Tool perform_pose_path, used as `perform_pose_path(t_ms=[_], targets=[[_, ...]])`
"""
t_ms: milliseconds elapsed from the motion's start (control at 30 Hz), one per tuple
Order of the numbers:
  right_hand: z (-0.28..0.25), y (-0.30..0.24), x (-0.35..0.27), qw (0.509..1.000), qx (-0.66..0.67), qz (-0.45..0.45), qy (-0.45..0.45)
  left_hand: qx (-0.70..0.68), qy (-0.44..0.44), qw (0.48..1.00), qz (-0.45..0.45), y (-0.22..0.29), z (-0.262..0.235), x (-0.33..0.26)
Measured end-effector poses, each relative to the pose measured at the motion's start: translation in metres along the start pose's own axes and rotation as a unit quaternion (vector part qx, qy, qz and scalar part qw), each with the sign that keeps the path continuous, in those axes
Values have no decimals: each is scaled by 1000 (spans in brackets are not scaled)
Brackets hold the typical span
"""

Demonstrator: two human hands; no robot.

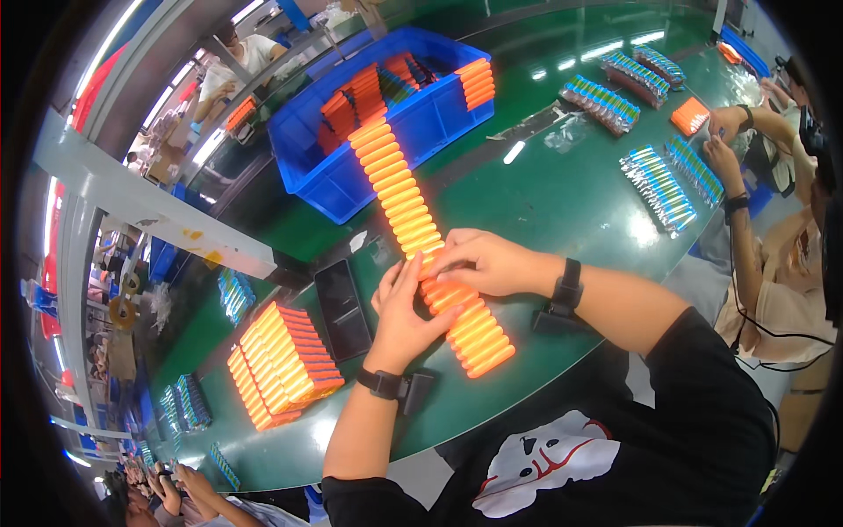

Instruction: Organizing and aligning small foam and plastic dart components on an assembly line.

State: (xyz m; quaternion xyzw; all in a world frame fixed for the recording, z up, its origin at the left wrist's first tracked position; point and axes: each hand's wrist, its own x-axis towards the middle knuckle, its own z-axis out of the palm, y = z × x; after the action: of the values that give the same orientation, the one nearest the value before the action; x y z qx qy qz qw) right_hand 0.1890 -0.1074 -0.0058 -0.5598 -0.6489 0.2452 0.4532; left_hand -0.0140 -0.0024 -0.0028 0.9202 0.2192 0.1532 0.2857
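Note:
A long band of orange tubes (pixel 406 209), laid side by side, runs from the rim of a blue bin (pixel 439 136) down toward my body. My left hand (pixel 404 307) grips the band's left edge, fingers bent over it and thumb on its near part. Closed on the band just beyond, my right hand (pixel 493 263) has its thumb and fingertips pinched together close to my left fingertips. Both hands hide the band's middle. Its near end (pixel 483 342) lies on the green table (pixel 544 211).
Left of my hands, a stack of orange tubes (pixel 281 360) stands beside a dark flat tray (pixel 342 307). More orange bands fill the bin. Blue-and-green packs (pixel 601 104) lie at the far right, near another person's hands (pixel 724 145). A metal post (pixel 176 220) rises at left.

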Motion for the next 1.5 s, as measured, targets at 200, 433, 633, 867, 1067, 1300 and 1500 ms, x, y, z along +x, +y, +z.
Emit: perform_pose_path(t_ms=[200,433,633,867,1067,1300,1500], targets=[[-5,2,0,998,-66,-13,12,19,2,1000,1,-3,1,0],[-24,4,-4,996,-66,21,59,-11,-6,1000,-11,-2,-4,2],[-22,-2,-7,961,255,106,7,-256,15,961,107,-1,2,-6],[-42,-30,-14,863,288,201,-363,-315,2,942,111,3,-1,3],[-33,-21,-22,828,283,141,-463,-158,-10,984,77,-4,-5,15],[-31,-24,-17,792,242,216,-518,23,-47,999,6,-9,-4,5],[-38,-21,-13,851,217,176,-445,-10,-43,999,12,-10,-4,5]])
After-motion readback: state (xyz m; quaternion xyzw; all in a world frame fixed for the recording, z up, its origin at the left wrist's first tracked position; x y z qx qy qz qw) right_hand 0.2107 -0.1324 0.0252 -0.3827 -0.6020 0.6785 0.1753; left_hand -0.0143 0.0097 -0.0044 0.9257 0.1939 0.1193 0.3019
